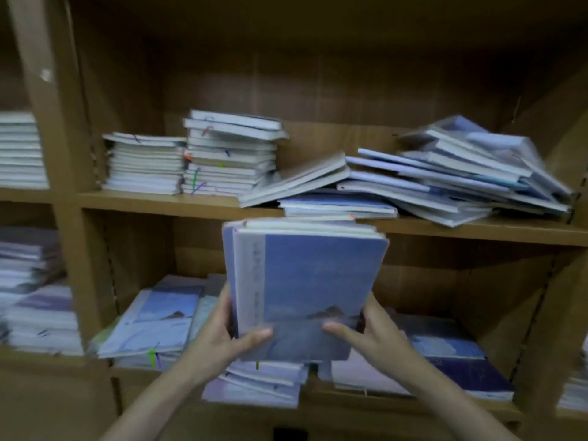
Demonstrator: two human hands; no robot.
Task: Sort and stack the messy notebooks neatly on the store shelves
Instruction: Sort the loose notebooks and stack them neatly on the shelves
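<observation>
I hold a bundle of blue-covered notebooks [305, 281] upright in front of the shelves. My left hand [229, 332] grips its lower left edge, thumb across the front cover. My right hand [366, 335] grips the lower right edge the same way. On the upper shelf [159, 202], two fairly even stacks [146, 163] [229, 157] stand at the left. A messy, slanting heap of notebooks [445, 179] sprawls across its right half. The whole view is blurred.
The lower shelf holds flat piles of blue notebooks at the left [156, 319], in the middle [264, 380] and at the right [451, 364]. More stacks fill the bay to the left [22, 151] [35, 297]. Wooden uprights [63, 154] divide the bays.
</observation>
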